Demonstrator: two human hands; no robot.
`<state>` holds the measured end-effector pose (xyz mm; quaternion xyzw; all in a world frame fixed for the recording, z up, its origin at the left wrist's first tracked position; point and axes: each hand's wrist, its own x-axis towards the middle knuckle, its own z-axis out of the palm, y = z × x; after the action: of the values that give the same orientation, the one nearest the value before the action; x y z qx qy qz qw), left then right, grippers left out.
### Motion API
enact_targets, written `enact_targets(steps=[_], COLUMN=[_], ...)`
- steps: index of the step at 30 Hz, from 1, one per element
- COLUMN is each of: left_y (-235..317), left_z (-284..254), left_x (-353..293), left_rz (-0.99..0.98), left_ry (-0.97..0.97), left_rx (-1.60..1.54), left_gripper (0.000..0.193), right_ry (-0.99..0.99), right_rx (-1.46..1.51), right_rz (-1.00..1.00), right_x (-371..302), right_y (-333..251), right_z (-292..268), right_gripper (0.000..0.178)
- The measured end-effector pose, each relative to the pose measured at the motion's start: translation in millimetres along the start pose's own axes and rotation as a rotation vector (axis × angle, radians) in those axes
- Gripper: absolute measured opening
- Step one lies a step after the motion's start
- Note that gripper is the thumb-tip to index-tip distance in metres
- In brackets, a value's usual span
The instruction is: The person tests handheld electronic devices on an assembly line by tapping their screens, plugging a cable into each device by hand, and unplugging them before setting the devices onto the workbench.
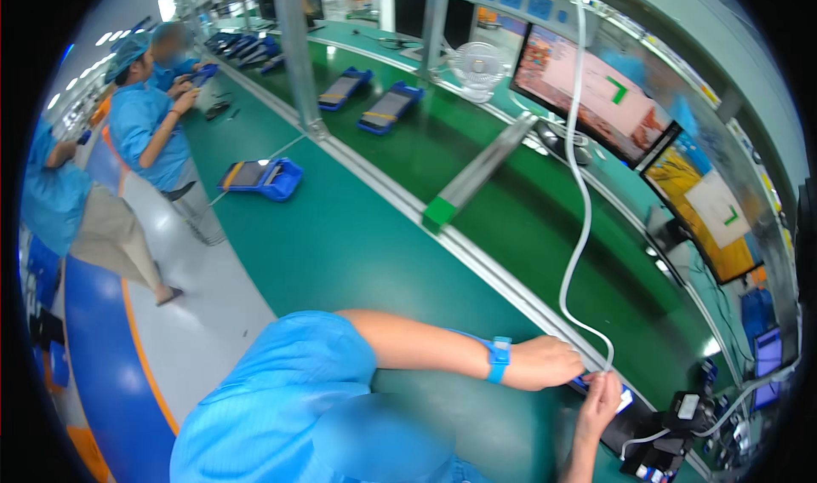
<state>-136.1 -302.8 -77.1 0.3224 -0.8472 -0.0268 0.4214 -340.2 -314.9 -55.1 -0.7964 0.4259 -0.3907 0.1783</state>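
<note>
My left hand (545, 363) is closed, its fingertips hidden, beside a small device with a lit screen (625, 400). What it grips I cannot make out. Around that wrist runs a blue strap (499, 360). My right hand (601, 398) pinches the lower end of a white cable (587, 219) that hangs down from above. The two hands almost meet over the device, covering most of it, so I cannot tell whether the cable is plugged in.
Blue trays holding dark handheld devices lie on the green conveyor (390, 108) and on the teal bench (264, 179). A metal bar (481, 170) crosses the conveyor. Monitors (591, 91) and a small fan (478, 66) stand behind. Black equipment (672, 428) sits at right. Co-workers (149, 125) work at left.
</note>
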Motion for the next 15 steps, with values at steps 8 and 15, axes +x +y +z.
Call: enact_targets(steps=[8, 15], left_y=[17.9, 19.0], left_z=[-1.9, -2.6], left_x=[0.4, -5.8], left_rz=[-0.037, -0.081], left_ry=[-0.162, -0.229], left_rx=[0.116, 0.123], left_gripper=[0.022, 0.031], right_ry=[-0.021, 0.235], right_rx=[-0.009, 0.382], right_rz=[-0.109, -0.111], right_x=[-7.7, 19.1], right_y=[-1.5, -14.4], right_z=[-12.7, -43.4], right_gripper=[0.034, 0.042])
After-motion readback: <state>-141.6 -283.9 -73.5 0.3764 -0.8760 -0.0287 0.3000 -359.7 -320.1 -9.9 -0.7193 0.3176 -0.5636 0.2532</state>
